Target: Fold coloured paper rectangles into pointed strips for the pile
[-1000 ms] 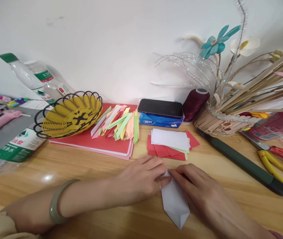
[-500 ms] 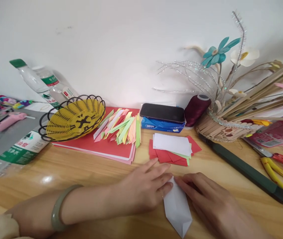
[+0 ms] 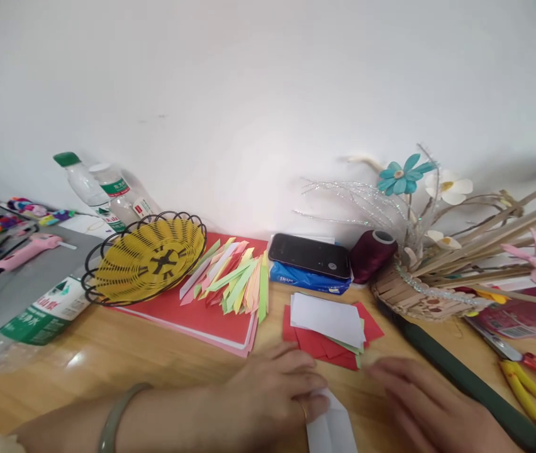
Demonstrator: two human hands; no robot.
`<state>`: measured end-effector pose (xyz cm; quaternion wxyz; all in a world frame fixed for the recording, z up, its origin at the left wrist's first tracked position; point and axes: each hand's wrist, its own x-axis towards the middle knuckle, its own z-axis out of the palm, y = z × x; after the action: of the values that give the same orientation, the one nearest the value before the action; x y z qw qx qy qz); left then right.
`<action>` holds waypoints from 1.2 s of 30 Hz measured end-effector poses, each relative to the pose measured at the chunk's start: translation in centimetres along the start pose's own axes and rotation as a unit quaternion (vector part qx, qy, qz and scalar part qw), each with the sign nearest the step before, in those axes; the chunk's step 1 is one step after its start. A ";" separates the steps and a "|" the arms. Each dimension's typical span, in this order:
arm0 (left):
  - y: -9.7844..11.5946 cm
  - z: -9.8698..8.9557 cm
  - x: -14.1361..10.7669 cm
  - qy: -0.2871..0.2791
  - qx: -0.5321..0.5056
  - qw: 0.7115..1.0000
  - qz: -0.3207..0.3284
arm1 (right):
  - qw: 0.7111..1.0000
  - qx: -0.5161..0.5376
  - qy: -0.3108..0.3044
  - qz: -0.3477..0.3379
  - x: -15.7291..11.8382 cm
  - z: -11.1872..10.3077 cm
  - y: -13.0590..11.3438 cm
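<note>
Drawn off the folded white paper [image 3: 331, 432] to the right: right hand [image 3: 431, 399], slack, nothing visible in grasp. Left hand [image 3: 277, 391] on the paper's far end, at the bench's [image 3: 155, 345] near side; cannot tell whether pinching or pressing. Best to pin layers steady, align edges, crease firmly.

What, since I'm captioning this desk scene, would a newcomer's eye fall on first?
Probably the black-rimmed yellow basket, left of centre. Next, the turquoise flower, above the maroon spool at right. At the bottom, the left hand touches folded white paper.
</note>
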<state>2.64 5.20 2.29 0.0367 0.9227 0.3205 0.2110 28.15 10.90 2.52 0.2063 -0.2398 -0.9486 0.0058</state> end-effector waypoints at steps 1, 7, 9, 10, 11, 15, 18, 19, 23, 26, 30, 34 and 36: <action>-0.6 -0.4 0.3 0.018 -0.016 1.000 -0.001 | 0.999 -0.023 0.023 0.034 0.8 0.0 0.4; -6.8 -3.9 2.9 0.132 0.036 0.922 -0.363 | 0.979 -0.058 0.075 0.180 6.9 1.8 1.6; -8.6 -4.5 3.6 0.120 0.015 0.906 -0.406 | 0.977 -0.042 0.071 0.198 7.8 2.5 1.6; -9.3 -4.5 3.9 0.110 -0.003 0.903 -0.414 | 0.976 -0.034 0.072 0.203 7.9 2.7 1.6; -9.8 -4.5 4.0 0.107 -0.021 0.902 -0.419 | 0.976 -0.027 0.073 0.204 7.8 2.9 1.6; -10.8 -3.8 3.9 0.117 -0.088 0.893 -0.426 | 0.977 -0.021 0.080 0.197 6.9 3.6 1.4; -10.8 -3.6 3.5 0.136 -0.128 0.886 -0.424 | 0.978 -0.021 0.082 0.190 6.4 4.1 1.1; -10.7 -3.6 3.3 0.143 -0.139 0.884 -0.422 | 0.979 -0.022 0.083 0.185 6.3 4.2 0.9; -10.8 -3.3 2.7 0.174 -0.174 0.871 -0.426 | 0.984 -0.038 0.082 0.155 6.0 4.6 0.6; -11.1 -2.6 2.4 0.191 -0.201 0.859 -0.431 | 0.986 -0.054 0.086 0.133 5.9 4.8 0.6; -11.3 -2.2 2.3 0.209 -0.227 0.851 -0.424 | 0.986 -0.102 0.089 0.096 5.7 5.0 0.7; -10.9 -2.2 2.3 0.218 -0.220 0.853 -0.421 | 0.978 -0.173 0.097 0.061 5.6 4.8 0.4; -10.8 -2.1 2.3 0.222 -0.208 0.853 -0.423 | 0.974 -0.198 0.098 0.047 5.5 4.6 0.2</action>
<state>-2.78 14.99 2.86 0.2415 0.5969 0.6283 0.4365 21.97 13.99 0.44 0.2460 -0.3200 -0.8938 -0.1955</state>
